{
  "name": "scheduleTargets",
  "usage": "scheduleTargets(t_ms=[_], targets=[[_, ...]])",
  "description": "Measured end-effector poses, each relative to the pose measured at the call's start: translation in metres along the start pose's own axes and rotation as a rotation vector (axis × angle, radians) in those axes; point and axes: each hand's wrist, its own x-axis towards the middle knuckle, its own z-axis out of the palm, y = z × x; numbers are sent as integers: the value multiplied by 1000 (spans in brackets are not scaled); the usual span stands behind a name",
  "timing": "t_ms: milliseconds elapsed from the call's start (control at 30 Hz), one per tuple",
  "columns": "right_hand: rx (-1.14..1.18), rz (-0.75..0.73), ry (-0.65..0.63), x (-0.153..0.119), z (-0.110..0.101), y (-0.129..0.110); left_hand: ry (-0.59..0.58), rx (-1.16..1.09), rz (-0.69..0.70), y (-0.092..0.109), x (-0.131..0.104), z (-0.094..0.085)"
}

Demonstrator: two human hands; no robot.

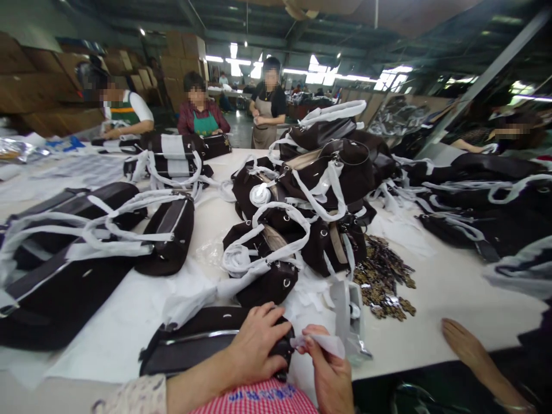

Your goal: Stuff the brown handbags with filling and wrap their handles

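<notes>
A dark handbag (194, 339) with a silvery zipper lies at the table's near edge. My left hand (261, 342) rests on its right end, fingers bent over the dark fabric. Just right of the bag, my right hand (325, 368) pinches a strip of white tissue paper (330, 344) between thumb and fingers. The strip's left tip reaches the bag's end. White wrapping (190, 305) lies against the bag's far side. Whether my left fingertips grip part of the bag cannot be made out.
Dark bags with white-wrapped handles are piled ahead (328, 172) and at left (86, 287). Right of centre lie metallic tags (383, 276) beside a grey tape dispenser (347, 316). Another person's hand (463, 342) rests at the right table edge. Several people stand or sit beyond.
</notes>
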Motion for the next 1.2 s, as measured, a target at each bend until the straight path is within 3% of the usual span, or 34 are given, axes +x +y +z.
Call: scheduleTargets(t_ms=[133,300,567,733,833,1033,1200], targets=[[-52,-43,-11,1,-6,7,7,27,-8,8,3,2],[-58,21,13,1,-15,12,10,43,-22,12,10,3],[-27,-13,-57,10,-21,21,-36,87,-63,16,16,1],[150,97,-220,18,-25,23,-3,68,-63,7,20,8],[74,89,-304,20,-20,12,12,59,-49,3,22,11],[-134,45,-262,24,-4,-10,1,39,-59,2,24,9],[-144,80,-220,26,-2,-4,21,52,-52,0,24,11]])
